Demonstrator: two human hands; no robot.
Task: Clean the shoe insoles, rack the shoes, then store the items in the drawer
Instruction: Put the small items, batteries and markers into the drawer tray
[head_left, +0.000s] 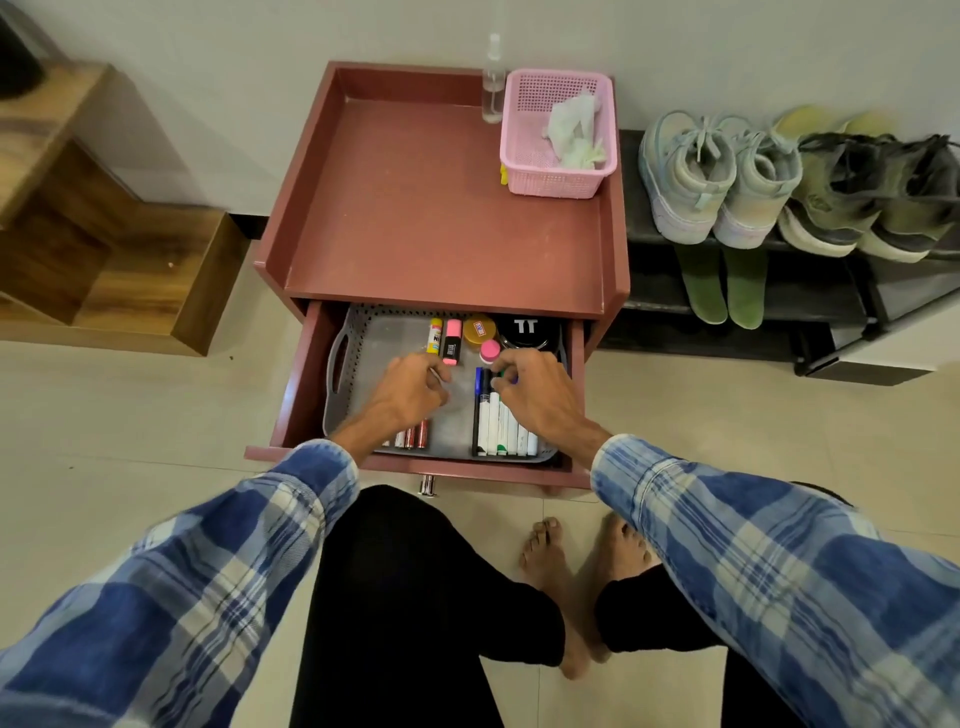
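The red cabinet's drawer (415, 464) stands pulled open, and a grey tray (338, 358) lies in it. The tray holds white markers (493, 428), batteries (415, 438), a pink highlighter (453, 340), a glue stick (434, 335), a yellow-lidded jar (479, 331) and a black round tin (525, 332). My left hand (410, 389) is over the tray's middle with its fingers curled, pinching a small thin pale item. My right hand (532, 392) pinches the green cap of a marker (500, 374) above the marker row. Two pairs of shoes (693, 176) (883, 197) sit on the black rack (654, 234), with green insoles (704, 286) below.
On the cabinet top (426, 208), at the back right, stand a pink basket (558, 176) with a crumpled cloth (574, 130) and a clear spray bottle (493, 78). Wooden steps (104, 234) stand at the left. My knees and bare feet (550, 561) are close to the drawer front.
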